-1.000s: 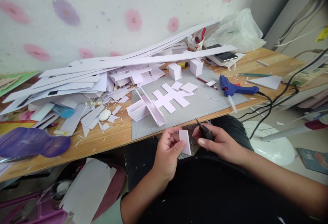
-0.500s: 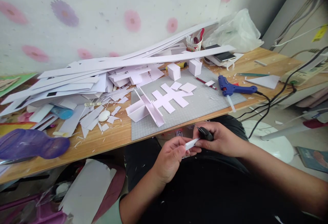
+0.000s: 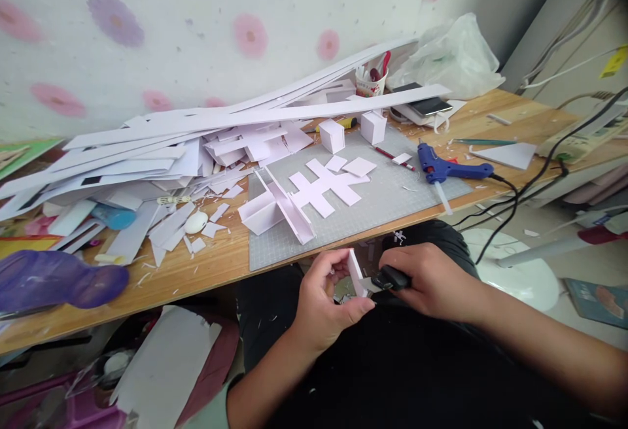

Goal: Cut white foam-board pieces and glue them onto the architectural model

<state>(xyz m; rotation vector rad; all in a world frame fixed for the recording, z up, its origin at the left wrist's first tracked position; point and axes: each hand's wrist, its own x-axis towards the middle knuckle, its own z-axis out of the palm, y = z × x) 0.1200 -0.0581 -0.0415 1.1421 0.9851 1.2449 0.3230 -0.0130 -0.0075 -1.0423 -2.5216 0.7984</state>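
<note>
White board piece (image 3: pixel 356 274), pinched between thumb and fingers of the left hand (image 3: pixel 321 301), steeply tilted, just off the near edge of the wooden table (image 3: pixel 206 264). Looks light and fairly stiff, probably foam-cored; likely to dent or crumble along the rims under a hard squeeze, and perhaps a little slick on the faces. Best taken by two opposite ends, fingertips clear of the cutting side. Right hand (image 3: pixel 434 278) wrapped around a black-handled knife (image 3: pixel 394 277), blade up against the piece; hard to tell whether biting in or merely touching. Hands near each other, yet apart. Beyond, on the grey cutting mat (image 3: pixel 392 197), a branched white cutout (image 3: pixel 324 187); farther right, a blue glue gun (image 3: pixel 454 169).
</note>
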